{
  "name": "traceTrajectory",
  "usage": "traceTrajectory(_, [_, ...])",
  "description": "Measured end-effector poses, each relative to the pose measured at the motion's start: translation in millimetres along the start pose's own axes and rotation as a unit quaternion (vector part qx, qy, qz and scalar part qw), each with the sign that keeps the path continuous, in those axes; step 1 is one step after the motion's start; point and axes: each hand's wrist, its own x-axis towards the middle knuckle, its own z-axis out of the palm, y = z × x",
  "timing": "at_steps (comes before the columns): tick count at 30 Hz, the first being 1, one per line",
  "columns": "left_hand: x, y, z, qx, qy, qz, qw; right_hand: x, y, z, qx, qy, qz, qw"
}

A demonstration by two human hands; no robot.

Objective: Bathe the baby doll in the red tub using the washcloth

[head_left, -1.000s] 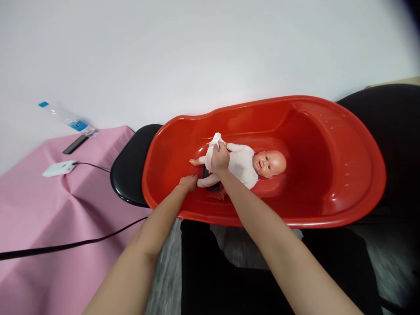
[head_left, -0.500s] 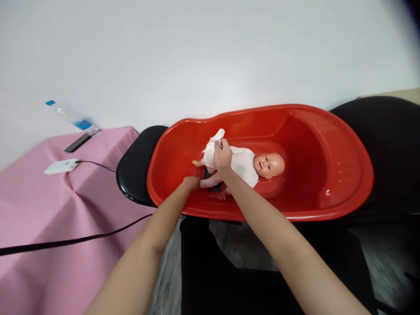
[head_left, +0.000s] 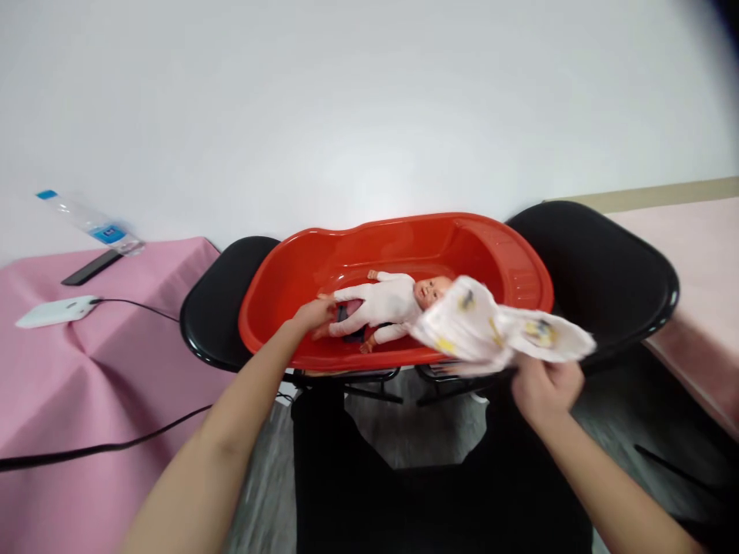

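Note:
A baby doll (head_left: 386,302) in a white suit lies on its back in a red plastic baby tub (head_left: 508,261), head to the right. My left hand (head_left: 313,314) is closed round the doll's feet at the tub's left end. My right hand (head_left: 546,388) is out in front of the tub, to the right, gripping a white cloth with yellow prints (head_left: 490,329) that hangs spread between the hand and the doll's head.
The tub rests across two black chairs (head_left: 600,269). A pink-covered table (head_left: 86,369) on the left carries a plastic water bottle (head_left: 86,221), a black remote (head_left: 91,267), a white device (head_left: 55,311) and a black cable (head_left: 115,438). Another pink surface (head_left: 698,269) lies at right.
My right hand has come off the doll's hip and pulled a white printed cloth away to the right, out of the tub. The view has drawn back. My left hand stays at the doll's feet.

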Motion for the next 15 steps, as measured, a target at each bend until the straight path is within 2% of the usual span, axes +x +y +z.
traceTrajectory(1, [-8,10,-6.7,-0.012,0.030,0.012,0.999,-9,19,-34,-0.043,0.037,0.024,0.998])
traceTrajectory(2, [-20,20,-11.6,-0.031,0.084,0.027,0.996,-18,37,-64,-0.086,0.052,0.049,0.994])
traceTrajectory(4, [-55,43,-12.8,-0.077,0.211,0.065,0.972,-37,67,-114,-0.173,0.027,0.114,0.978])
traceTrajectory(6, [-101,62,0.4,-0.106,0.293,0.102,0.945,-60,92,-146,-0.246,-0.021,0.182,0.952])
traceTrajectory(8, [-152,76,27.5,-0.118,0.327,0.154,0.925,-88,112,-161,-0.274,-0.085,0.227,0.931])
traceTrajectory(10, [-198,86,63.4,-0.141,0.355,0.189,0.905,-117,130,-163,-0.266,-0.175,0.269,0.909])
traceTrajectory(13, [-251,101,120.5,-0.179,0.382,0.171,0.890,-148,149,-156,-0.290,-0.237,0.277,0.885])
traceTrajectory(15, [-275,114,154.9,-0.211,0.384,0.140,0.888,-153,159,-151,-0.308,-0.248,0.288,0.872])
